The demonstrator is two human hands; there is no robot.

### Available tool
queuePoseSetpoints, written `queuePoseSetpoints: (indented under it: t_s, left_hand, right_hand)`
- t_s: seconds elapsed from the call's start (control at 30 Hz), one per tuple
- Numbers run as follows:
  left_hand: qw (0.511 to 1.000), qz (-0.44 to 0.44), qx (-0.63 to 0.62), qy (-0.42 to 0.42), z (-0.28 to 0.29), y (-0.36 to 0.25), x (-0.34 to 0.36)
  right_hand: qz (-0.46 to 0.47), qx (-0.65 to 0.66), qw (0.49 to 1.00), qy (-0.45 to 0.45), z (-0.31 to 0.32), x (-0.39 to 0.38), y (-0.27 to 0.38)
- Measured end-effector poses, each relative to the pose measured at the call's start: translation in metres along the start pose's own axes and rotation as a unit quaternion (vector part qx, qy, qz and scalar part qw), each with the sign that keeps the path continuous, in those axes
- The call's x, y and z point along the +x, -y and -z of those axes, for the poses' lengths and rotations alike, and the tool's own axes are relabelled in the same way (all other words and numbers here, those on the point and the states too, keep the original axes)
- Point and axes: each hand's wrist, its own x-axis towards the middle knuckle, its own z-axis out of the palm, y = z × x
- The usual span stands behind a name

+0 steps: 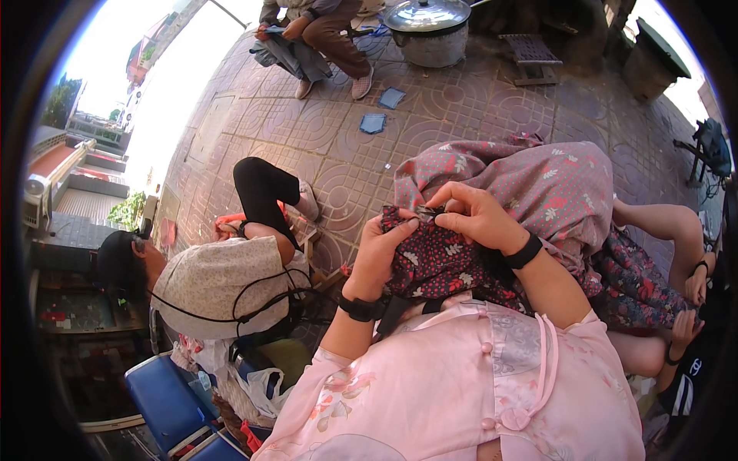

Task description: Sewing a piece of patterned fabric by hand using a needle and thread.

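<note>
A dark cloth with small red and white flowers (434, 265) lies bunched over my lap. My left hand (377, 250) pinches its upper edge between thumb and fingers. Close beside it, my right hand (480, 219) is closed in a pinch at the same edge, thumb against forefinger. Anything tiny between the fingertips, such as a needle or thread, is too small to make out. Just beyond my hands spreads a larger greyish-pink flowered cloth (530, 184), draped in loose folds.
To my left a person in a pale patterned top (223, 284) sits bent over. Another person's hands (684, 307) hold dark flowered cloth at right. Two blue denim pieces (373, 123) lie on the tiled floor (338, 165). Farther off stand a lidded pot (430, 38) and a low stool (530, 52).
</note>
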Motion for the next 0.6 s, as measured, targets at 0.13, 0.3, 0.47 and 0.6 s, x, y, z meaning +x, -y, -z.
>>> queuePoseSetpoints:
  t_s: [0.13, 0.3, 0.47, 0.6]
  left_hand:
    - [1.0, 0.006, 0.01, 0.007, -0.003, 0.001, 0.002]
    - [0.999, 0.006, 0.015, 0.035, -0.003, 0.0, 0.015]
    - [0.999, 0.027, 0.014, 0.039, -0.002, -0.027, -0.003]
    - [0.992, -0.046, 0.092, 0.077, 0.049, -0.021, 0.026]
  right_hand:
    - [0.01, -0.009, 1.0, 0.025, -0.002, -0.003, 0.005]
    - [0.01, -0.009, 0.999, 0.033, 0.006, 0.003, 0.004]
    - [0.025, -0.005, 0.998, 0.059, -0.009, 0.015, 0.021]
    - [-0.026, -0.024, 0.995, 0.098, -0.011, 0.056, 0.026]
